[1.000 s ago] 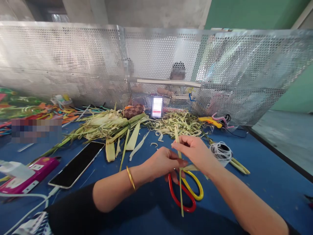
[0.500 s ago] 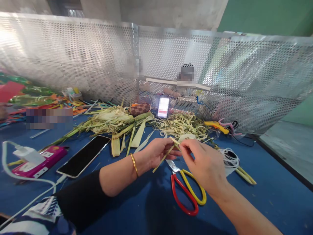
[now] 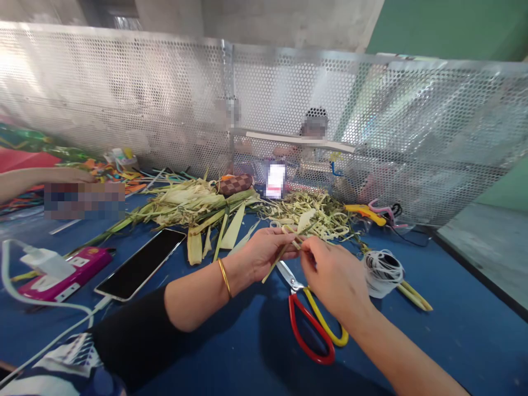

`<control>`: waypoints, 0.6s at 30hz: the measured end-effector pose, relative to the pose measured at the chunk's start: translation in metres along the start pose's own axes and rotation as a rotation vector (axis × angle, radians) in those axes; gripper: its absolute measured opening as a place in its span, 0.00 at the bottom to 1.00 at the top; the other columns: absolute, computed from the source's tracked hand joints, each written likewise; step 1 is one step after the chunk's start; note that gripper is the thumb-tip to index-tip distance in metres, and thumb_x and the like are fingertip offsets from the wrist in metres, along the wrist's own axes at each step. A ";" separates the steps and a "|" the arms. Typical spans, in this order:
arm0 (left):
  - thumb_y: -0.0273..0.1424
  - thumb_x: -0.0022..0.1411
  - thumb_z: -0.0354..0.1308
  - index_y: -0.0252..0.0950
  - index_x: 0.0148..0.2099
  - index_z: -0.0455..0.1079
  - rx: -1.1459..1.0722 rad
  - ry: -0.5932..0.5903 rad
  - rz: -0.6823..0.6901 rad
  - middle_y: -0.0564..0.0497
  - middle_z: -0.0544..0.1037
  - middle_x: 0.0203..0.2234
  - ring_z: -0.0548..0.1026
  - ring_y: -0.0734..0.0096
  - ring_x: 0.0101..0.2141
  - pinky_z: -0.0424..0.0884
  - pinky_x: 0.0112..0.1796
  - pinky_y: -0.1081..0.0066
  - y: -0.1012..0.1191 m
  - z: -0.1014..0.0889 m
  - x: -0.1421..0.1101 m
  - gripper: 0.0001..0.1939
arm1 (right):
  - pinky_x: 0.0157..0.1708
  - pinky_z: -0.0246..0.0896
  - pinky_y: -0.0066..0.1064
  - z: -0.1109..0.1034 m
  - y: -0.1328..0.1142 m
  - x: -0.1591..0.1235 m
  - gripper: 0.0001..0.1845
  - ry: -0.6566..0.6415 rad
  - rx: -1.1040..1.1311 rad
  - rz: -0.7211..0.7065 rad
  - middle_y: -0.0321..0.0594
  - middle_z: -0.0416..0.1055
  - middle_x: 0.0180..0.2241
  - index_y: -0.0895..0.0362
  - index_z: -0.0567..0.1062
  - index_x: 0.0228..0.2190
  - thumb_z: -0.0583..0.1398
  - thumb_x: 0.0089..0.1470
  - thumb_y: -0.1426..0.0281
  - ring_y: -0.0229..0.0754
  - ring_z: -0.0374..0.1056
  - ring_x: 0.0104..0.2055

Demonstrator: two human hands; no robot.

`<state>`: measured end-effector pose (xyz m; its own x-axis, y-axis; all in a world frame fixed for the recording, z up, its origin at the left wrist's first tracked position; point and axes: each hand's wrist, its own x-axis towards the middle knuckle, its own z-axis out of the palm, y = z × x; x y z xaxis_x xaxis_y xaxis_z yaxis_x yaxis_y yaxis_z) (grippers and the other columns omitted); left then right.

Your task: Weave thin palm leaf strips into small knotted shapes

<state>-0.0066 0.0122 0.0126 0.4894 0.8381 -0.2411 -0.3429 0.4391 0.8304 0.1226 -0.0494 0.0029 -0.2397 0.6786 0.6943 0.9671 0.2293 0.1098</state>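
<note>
My left hand [image 3: 268, 252] pinches a narrow pale-green husk strip [image 3: 271, 268] over the middle of the table, thumb on top. One end of the strip hangs below the fingers; near the thumb it bends into a small loop. Close against it, my right hand [image 3: 336, 278] has thumb and fingers pressed together on the strip's other part, which its fingers partly hide. Scissors [image 3: 293, 285] with one red and one yellow handle lie on the table just below both hands, touched by neither.
Behind my hands lie shredded strips [image 3: 330, 212] and a heap of husks [image 3: 177, 206]. A phone [image 3: 142, 265] and a pink power strip [image 3: 88, 267] are left, a white cord coil [image 3: 383, 272] right. Another person's hand [image 3: 70, 176] reaches in. A perforated screen [image 3: 144, 104] stands behind.
The strip, upright and straight before, now slants and is bent between my hands. Both hands have left the spot over the scissors, uncovering them. Another person's hand has come in at left.
</note>
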 end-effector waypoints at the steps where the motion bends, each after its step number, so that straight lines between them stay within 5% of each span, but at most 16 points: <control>1: 0.18 0.55 0.55 0.30 0.25 0.70 -0.002 0.007 0.008 0.50 0.75 0.19 0.72 0.78 0.22 0.70 0.32 0.77 -0.001 0.000 0.000 0.08 | 0.26 0.48 0.31 0.000 -0.001 0.000 0.09 -0.020 -0.013 -0.024 0.36 0.69 0.20 0.57 0.70 0.26 0.53 0.55 0.75 0.40 0.62 0.22; 5: 0.18 0.53 0.58 0.29 0.24 0.70 -0.031 0.013 0.031 0.51 0.74 0.18 0.71 0.79 0.21 0.68 0.29 0.77 -0.006 -0.001 0.002 0.08 | 0.36 0.54 0.35 0.004 -0.004 0.002 0.11 0.022 -0.030 -0.291 0.44 0.71 0.31 0.60 0.73 0.37 0.52 0.57 0.77 0.43 0.64 0.32; 9: 0.21 0.47 0.64 0.30 0.25 0.71 -0.020 -0.025 0.014 0.51 0.74 0.21 0.72 0.77 0.23 0.67 0.28 0.77 -0.012 -0.003 0.003 0.05 | 0.39 0.56 0.38 0.010 -0.010 0.001 0.13 0.013 -0.046 -0.585 0.43 0.68 0.28 0.59 0.75 0.32 0.51 0.56 0.80 0.44 0.63 0.31; 18: 0.24 0.43 0.67 0.30 0.24 0.71 0.045 -0.040 0.017 0.52 0.74 0.19 0.71 0.77 0.22 0.65 0.26 0.77 -0.015 -0.006 0.005 0.07 | 0.38 0.59 0.37 0.017 -0.008 -0.002 0.13 0.041 0.007 -0.533 0.42 0.68 0.27 0.59 0.73 0.28 0.50 0.57 0.79 0.43 0.63 0.30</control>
<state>-0.0038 0.0113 -0.0035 0.5158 0.8313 -0.2073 -0.3152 0.4091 0.8563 0.1137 -0.0407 -0.0117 -0.6941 0.4387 0.5707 0.7114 0.5393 0.4507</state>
